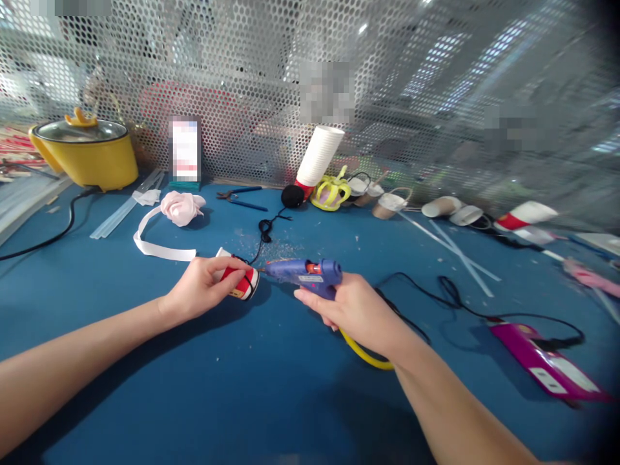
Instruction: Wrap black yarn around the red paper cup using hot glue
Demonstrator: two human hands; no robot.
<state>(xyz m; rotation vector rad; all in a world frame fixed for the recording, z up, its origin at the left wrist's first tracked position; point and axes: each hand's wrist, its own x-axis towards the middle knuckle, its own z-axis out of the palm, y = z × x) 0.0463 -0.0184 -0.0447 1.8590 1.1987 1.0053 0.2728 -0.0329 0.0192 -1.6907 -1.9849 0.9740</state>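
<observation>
We see left hand [203, 287] gripping red-white paper cup [242, 282] on its side on blue worktop [271, 387], right hand [356, 310] holding blue glue gun [305, 272], nozzle touching cup.

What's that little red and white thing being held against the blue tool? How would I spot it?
Start at the blue table and find the two bare arms meeting near its middle. The left hand pinches a small paper cup lying on its side, touched by the nozzle of the blue glue gun in the right hand. Unlike the cups along the mesh wall, it is red-and-white striped.
</observation>
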